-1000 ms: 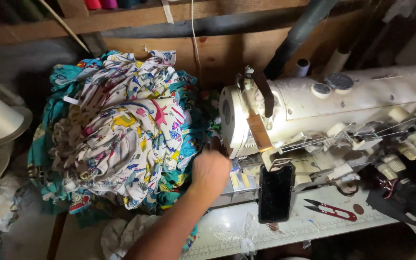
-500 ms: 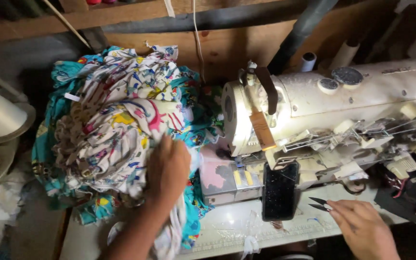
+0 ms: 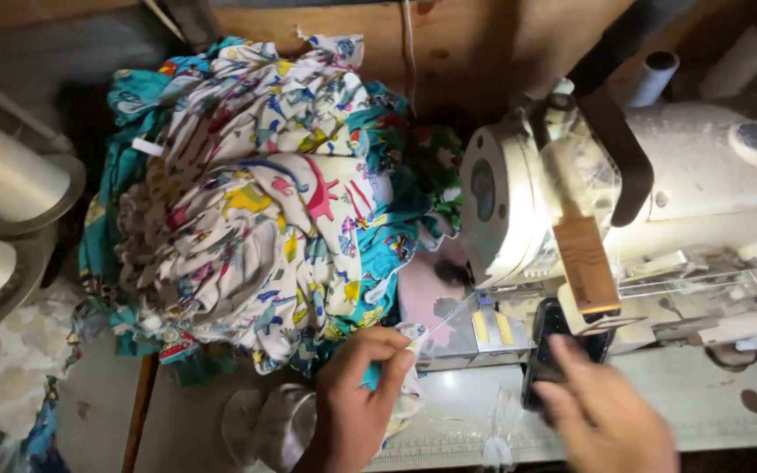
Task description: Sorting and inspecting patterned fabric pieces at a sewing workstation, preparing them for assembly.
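A wooden board (image 3: 326, 17) backs the pale, worn worktop (image 3: 659, 394); 2 white thread cones (image 3: 2, 175) sit left in dim light.

Colourful printed fabric (image 3: 256, 210), heaped beside machine

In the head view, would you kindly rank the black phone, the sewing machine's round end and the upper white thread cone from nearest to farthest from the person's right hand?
From the right hand, nearest first:
1. Black phone: just up and left of the fingers, partly behind them.
2. Sewing machine's round end: above, toward the middle.
3. Upper white thread cone: far left edge.
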